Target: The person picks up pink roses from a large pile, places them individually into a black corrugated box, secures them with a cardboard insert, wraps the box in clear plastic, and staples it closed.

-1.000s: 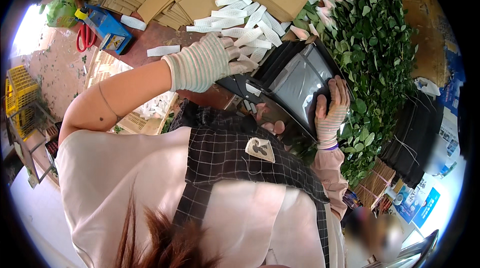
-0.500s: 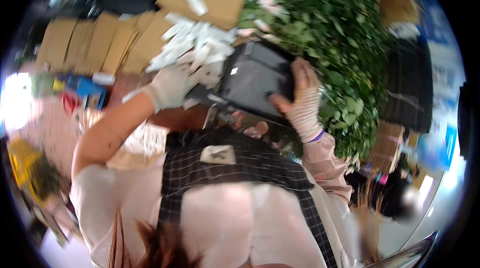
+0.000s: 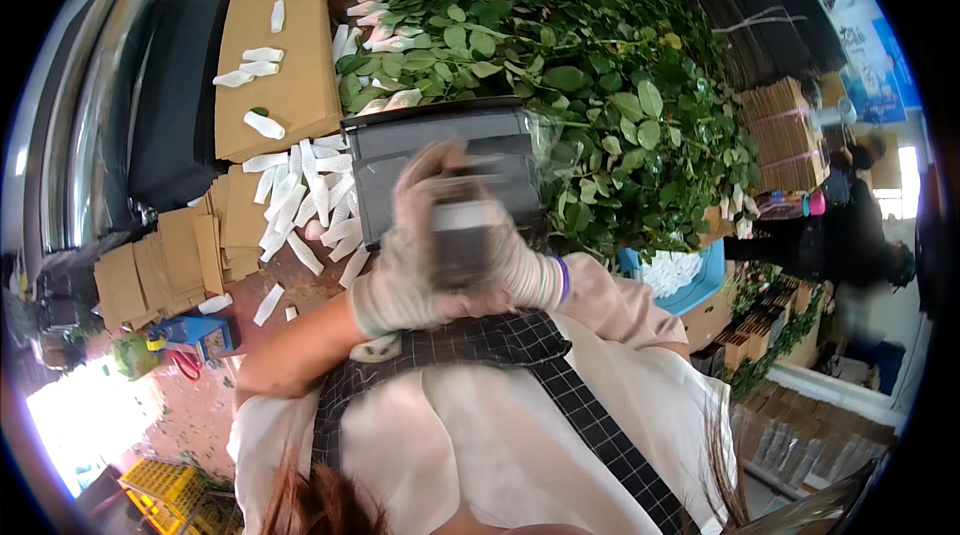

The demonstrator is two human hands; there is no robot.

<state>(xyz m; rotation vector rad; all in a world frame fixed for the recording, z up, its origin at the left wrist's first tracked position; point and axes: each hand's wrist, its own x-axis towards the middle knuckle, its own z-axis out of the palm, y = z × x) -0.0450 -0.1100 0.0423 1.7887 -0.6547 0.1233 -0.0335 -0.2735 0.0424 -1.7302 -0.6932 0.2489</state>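
My left hand (image 3: 396, 270), in a pale knitted glove, and my right hand (image 3: 512, 265), in a striped glove with a purple cuff, are close together in front of my body. Between them they hold a dark block-shaped thing (image 3: 460, 253) with a paler top; motion blurs it and I cannot make out its kind. Both hands are closed around its sides, their fingers partly smeared. Just beyond, a bundle in black wrapping (image 3: 385, 160) lies on the table, with clear film at its right side. My fingers overlap its front part in the picture.
Leafy rose stems (image 3: 620, 65) are heaped behind and to the right, pink blooms in white sleeves at their left end. Loose white net sleeves (image 3: 300, 200) lie left, near cardboard sheets (image 3: 275, 105). A blue tub (image 3: 710, 280) stands right; red-handled scissors (image 3: 186, 365) are at far left.
My hands have come together in front of me, off the sides of the black bundle, and now hold the dark block. The view has turned, showing more of the stems and the blue tub.
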